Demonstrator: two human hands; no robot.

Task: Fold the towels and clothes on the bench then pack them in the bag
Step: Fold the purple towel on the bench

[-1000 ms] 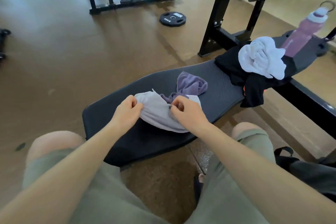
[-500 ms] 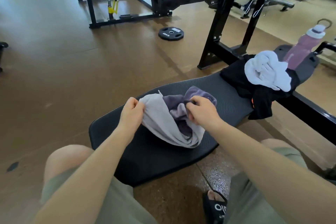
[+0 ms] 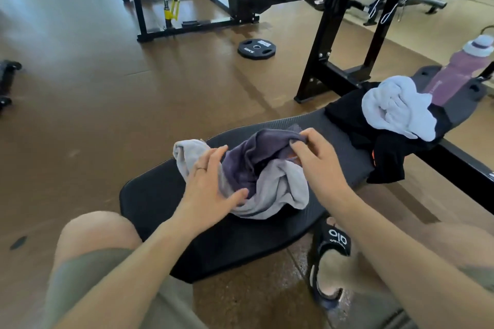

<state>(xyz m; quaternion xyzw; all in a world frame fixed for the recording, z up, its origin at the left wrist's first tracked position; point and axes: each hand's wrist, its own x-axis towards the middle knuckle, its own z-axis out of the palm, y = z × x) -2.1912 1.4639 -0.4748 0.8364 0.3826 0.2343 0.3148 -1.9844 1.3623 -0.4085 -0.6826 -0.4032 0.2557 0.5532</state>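
Crumpled grey-and-purple cloth towel (image 3: 256, 168), near end of the padded black bench (image 3: 160, 195): right hand (image 3: 318, 165) pinches its purple far edge, left hand (image 3: 211, 184) rests spread on the grey side; bunched layers risk a crooked fold.

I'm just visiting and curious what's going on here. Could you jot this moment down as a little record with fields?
place: gym floor, black bench
in hand: grey and purple towel, crumpled, unfolded
left hand: fingers straight, resting on the towel
right hand: pinches the towel's purple edge
waiting: white towel bunched on black clothes, farther along the bench
also on bench: pink bottle, upright at the far end
on floor: weight plate
bag: not in view
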